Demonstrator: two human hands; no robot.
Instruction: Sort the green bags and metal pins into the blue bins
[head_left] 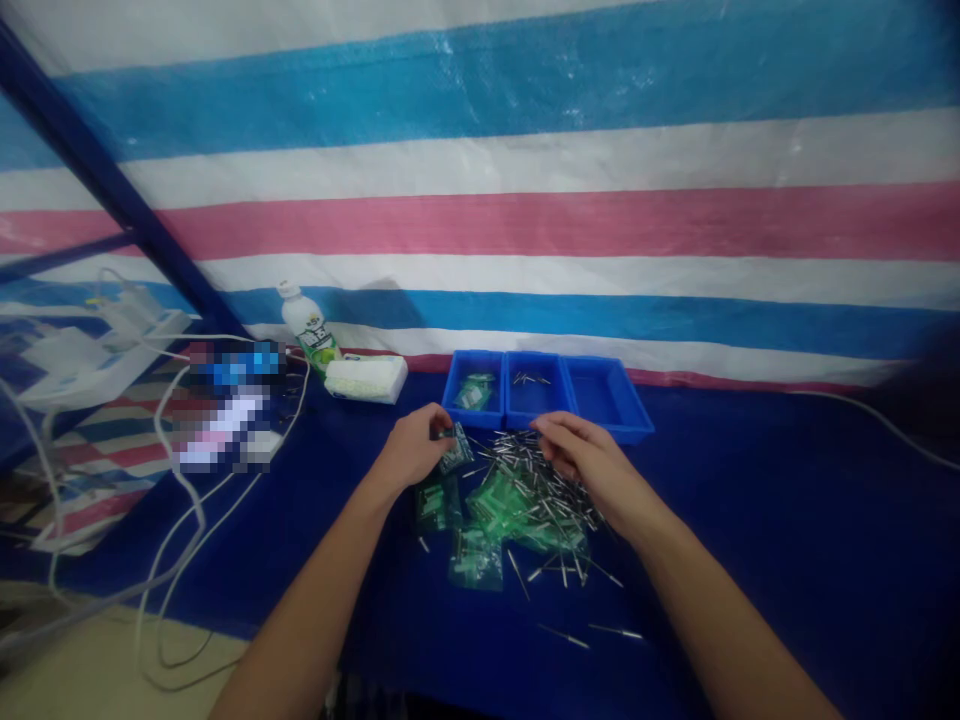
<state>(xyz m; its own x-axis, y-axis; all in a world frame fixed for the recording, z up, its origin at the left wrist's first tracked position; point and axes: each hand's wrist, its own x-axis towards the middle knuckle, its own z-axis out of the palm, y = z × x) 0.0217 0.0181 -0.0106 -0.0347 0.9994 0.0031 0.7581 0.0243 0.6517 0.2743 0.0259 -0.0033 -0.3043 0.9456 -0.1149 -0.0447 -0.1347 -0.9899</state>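
Observation:
My left hand (415, 447) is closed, pinching a small green-printed plastic bag (456, 450) at the left edge of a heap. My right hand (581, 452) rests on a pile of thin metal pins (525, 470) with its fingers curled; what they hold is hidden. More green bags (480, 545) lie under and beside the pins on the dark blue table cover (750, 540). Just behind the hands stand three joined blue trays (547, 392): the left one holds bags, the middle one a few pins, the right one looks bare.
A white bottle with a green label (309, 337) and a white tissue pack (366, 378) sit at the back left. White cables (180, 500) and a power strip (82, 375) crowd the left side. A striped tarp (525, 200) closes off the back. Loose pins (592, 632) lie nearer me.

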